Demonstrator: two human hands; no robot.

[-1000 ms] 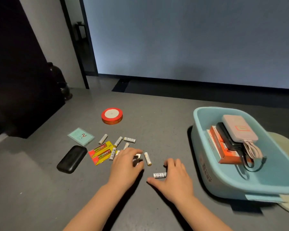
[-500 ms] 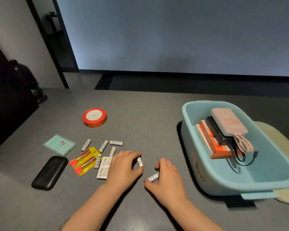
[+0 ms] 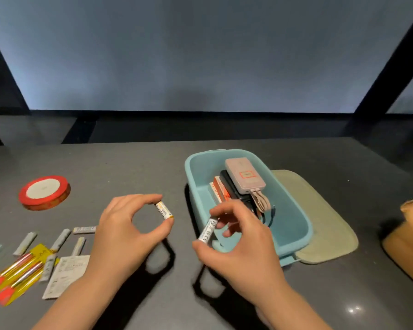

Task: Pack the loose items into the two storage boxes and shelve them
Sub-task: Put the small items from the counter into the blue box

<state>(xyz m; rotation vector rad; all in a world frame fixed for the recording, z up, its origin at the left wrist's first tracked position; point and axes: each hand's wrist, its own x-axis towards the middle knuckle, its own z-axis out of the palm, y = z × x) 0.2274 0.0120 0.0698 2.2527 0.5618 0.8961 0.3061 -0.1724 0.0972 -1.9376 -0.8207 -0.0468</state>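
Presently, left fingers (image 3: 163,226): my left hand (image 3: 119,236) pinches a battery (image 3: 163,210) end to end between thumb and forefinger, above the counter (image 3: 129,167).
Right fingers (image 3: 221,210): my right hand (image 3: 239,248) pinches a second battery (image 3: 208,231) by its ends, at the near wall of the blue box (image 3: 303,225).
Left battery axis: tilted, upper end far-left, lower end near-right.
Right battery axis: steep diagonal, upper end toward the box.
Risk: end-on pinches are slippery; either cell could pop out and roll across the counter.
Risk: the rim could knock the right cell loose.
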